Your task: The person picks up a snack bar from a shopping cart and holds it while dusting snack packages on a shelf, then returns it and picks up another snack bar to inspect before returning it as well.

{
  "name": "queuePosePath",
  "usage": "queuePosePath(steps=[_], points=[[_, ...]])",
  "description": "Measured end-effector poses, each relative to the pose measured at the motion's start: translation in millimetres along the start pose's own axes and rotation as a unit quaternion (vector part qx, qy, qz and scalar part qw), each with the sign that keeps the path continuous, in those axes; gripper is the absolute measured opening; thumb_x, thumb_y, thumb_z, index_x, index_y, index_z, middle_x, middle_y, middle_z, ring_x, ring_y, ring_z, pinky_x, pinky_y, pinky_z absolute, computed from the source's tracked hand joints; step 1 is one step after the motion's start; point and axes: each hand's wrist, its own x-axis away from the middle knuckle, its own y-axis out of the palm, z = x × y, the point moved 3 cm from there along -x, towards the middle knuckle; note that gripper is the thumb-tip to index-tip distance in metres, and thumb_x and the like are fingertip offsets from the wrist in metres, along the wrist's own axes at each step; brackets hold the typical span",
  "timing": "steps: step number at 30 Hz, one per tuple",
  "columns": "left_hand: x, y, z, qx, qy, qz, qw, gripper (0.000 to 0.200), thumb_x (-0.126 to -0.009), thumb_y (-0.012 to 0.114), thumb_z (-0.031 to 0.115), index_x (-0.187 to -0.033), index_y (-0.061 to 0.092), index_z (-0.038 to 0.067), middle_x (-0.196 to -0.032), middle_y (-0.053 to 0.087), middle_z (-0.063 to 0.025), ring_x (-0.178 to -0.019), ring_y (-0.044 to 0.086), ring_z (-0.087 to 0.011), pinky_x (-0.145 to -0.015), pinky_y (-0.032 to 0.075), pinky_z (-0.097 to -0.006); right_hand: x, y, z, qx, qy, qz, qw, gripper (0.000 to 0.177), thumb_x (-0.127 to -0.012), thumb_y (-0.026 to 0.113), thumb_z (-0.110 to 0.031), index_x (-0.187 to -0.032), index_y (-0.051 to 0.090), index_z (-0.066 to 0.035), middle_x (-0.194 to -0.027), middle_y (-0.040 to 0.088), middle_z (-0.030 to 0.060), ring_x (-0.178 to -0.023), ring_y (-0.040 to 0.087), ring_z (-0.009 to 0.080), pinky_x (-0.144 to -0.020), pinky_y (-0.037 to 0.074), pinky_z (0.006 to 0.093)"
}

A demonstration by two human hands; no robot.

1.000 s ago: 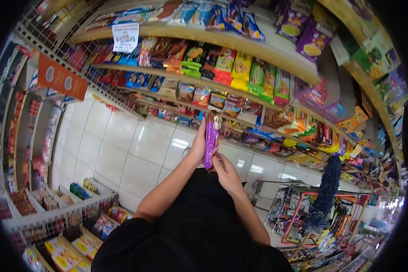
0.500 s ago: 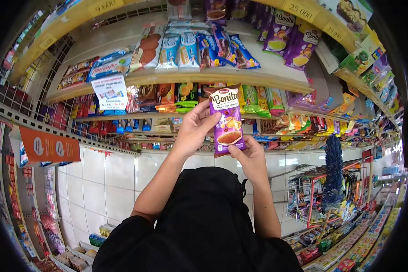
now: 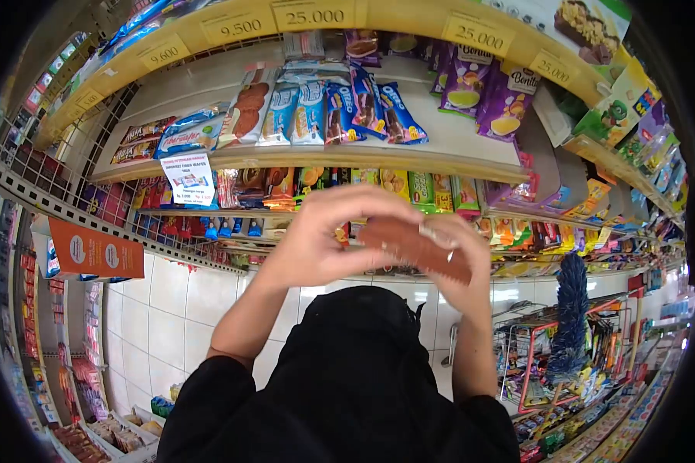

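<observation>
Between my hands, in front of the shelves, is the Bonita biscuit packet (image 3: 417,248). It is turned so that a brown side faces me and its purple printed front is hidden. My left hand (image 3: 336,231) curls round the left part, thumb below and fingers arched above. At the right end, my right hand (image 3: 465,258) grips the packet. Both hands are slightly blurred. Behind them, on the upper shelf, lie Oreo packets (image 3: 390,114), blue-and-white wafer packets (image 3: 293,112) and a Fiberwafer packet (image 3: 189,131). More purple Bonita packets (image 3: 510,100) stand at the right of that shelf.
Yellow price strips (image 3: 316,15) run along the top shelf edge. A white paper sign (image 3: 189,179) hangs from the shelf at left, above an orange card (image 3: 96,247). At right, a blue duster (image 3: 570,309) stands by a red-framed wire rack (image 3: 525,363). White floor tiles (image 3: 170,301) lie below.
The packet has turned from its purple front to a brown side. My hands have moved closer to the camera, and my left fingers now arch over it. The view has shifted slightly.
</observation>
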Motion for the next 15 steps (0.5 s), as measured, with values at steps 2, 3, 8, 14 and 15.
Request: queuePosePath(steps=[2,3,8,14,15], points=[[-13.4,4.8,5.0,-0.010,-0.035,0.050,0.998,0.046,-0.062,0.077,0.007,-0.103,0.060,0.001,-0.103,0.063,-0.0119,-0.098,0.059,-0.0201,-0.083,0.047,-0.0324,-3.5,-9.9,5.8,-0.021,0.045,0.034,0.998,0.036,-0.066,0.073,-0.007,-0.098,0.061,0.001,-0.097,0.062,0.0128,-0.089,0.060,0.0251,-0.079,0.046,0.0325],[-18.7,3.6,0.8,-0.023,-0.034,0.042,0.998,0.046,-0.063,0.077,0.007,-0.105,0.059,0.001,-0.104,0.062,-0.0114,-0.098,0.059,-0.0191,-0.084,0.047,-0.0320,-14.0,-14.4,2.8,0.026,0.004,0.045,0.999,0.036,-0.066,0.072,-0.007,-0.099,0.060,0.001,-0.097,0.062,0.0129,-0.089,0.060,0.0250,-0.079,0.046,0.0322],[-61.6,-25.9,-22.4,-0.106,-0.059,0.076,0.990,0.038,-0.072,0.071,0.003,-0.108,0.057,0.001,-0.100,0.064,-0.0098,-0.092,0.061,-0.0151,-0.080,0.049,-0.0282,-47.7,-35.7,-15.1,0.143,-0.075,0.115,0.980,0.037,-0.070,0.071,-0.007,-0.105,0.058,0.000,-0.100,0.060,0.0123,-0.092,0.058,0.0227,-0.079,0.044,0.0302],[-80.3,-67.3,-19.2,0.029,-0.056,0.152,0.986,0.034,-0.072,0.069,0.000,-0.105,0.058,-0.002,-0.095,0.064,-0.0074,-0.090,0.060,-0.0135,-0.083,0.046,-0.0285,-20.9,-68.3,5.2,-0.018,0.049,0.127,0.991,0.024,-0.080,0.064,-0.009,-0.101,0.058,0.002,-0.097,0.060,0.0078,-0.091,0.056,0.0144,-0.080,0.044,0.0272],[-80.0,-71.9,-20.0,0.004,-0.061,0.147,0.987,0.034,-0.072,0.068,0.000,-0.104,0.058,-0.003,-0.096,0.064,-0.0075,-0.089,0.060,-0.0133,-0.082,0.046,-0.0287,-17.4,-72.8,9.0,-0.027,0.065,0.123,0.990,0.023,-0.081,0.064,-0.009,-0.101,0.058,0.002,-0.096,0.060,0.0074,-0.090,0.056,0.0138,-0.079,0.044,0.0265]])
